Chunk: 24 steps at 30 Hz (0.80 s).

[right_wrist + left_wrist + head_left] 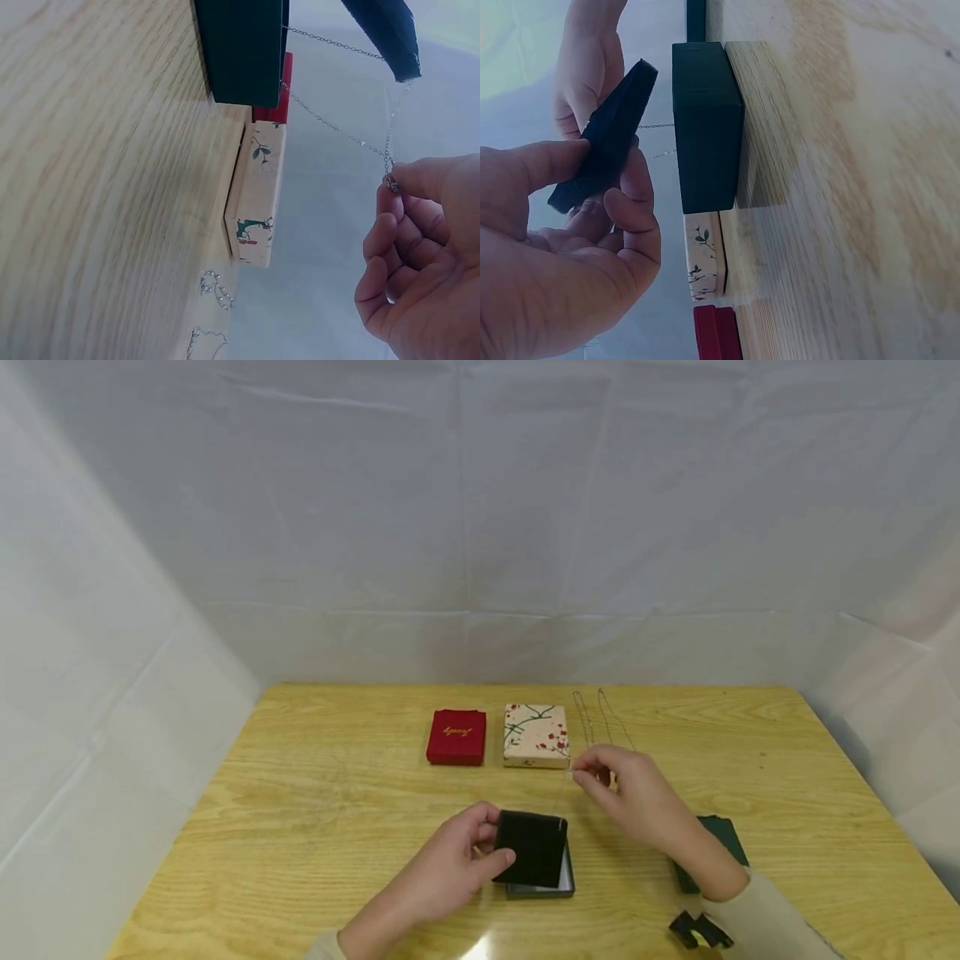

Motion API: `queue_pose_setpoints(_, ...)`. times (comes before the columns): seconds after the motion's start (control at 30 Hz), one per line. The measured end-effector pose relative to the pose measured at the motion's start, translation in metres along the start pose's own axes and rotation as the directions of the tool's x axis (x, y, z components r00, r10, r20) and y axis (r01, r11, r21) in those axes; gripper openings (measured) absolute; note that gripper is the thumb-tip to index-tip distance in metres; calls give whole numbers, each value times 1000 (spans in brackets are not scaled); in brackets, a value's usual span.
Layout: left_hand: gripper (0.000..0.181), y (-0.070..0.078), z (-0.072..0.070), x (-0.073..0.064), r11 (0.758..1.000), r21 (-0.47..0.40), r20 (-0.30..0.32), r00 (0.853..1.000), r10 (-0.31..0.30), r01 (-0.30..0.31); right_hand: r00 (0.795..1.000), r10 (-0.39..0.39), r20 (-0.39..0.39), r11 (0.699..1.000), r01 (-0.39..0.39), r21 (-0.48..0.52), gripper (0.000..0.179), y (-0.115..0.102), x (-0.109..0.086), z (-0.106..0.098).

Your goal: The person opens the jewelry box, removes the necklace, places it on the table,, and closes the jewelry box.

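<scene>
My left hand (450,864) grips a thin black velvety pad (531,852) by its left edge, thumb on top and fingers beneath. The pad is tilted above an open dark green box (244,52), whose pale inside shows past the pad in the head view. Between thumb and forefinger, my right hand (637,793) pinches one end of a fine silver necklace (337,126), up and to the right of the pad. The chain runs from those fingertips to the pad's corner, and strands of it reach down to the box.
Behind the hands sit a red box (457,739) with gold lettering and a cream floral box (536,735). More thin necklaces (585,718) lie right of these. A dark green piece (726,839), partly under the right forearm, and a black cut-out object (700,931) are at the right.
</scene>
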<state>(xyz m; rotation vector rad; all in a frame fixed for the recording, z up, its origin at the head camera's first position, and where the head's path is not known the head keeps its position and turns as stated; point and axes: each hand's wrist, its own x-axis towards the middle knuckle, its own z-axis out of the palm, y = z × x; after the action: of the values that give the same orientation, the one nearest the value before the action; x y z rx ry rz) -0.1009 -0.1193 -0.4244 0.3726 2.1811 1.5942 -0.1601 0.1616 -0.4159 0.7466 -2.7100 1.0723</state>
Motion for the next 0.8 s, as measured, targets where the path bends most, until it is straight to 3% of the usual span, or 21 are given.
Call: queue_pose_setpoints(0.8, 26, -3, -2, -1, 1000, 9, 5, 1000, 21, -22, 999, 34, -29, 999, -35, -40, 6, 11, -1, 1)
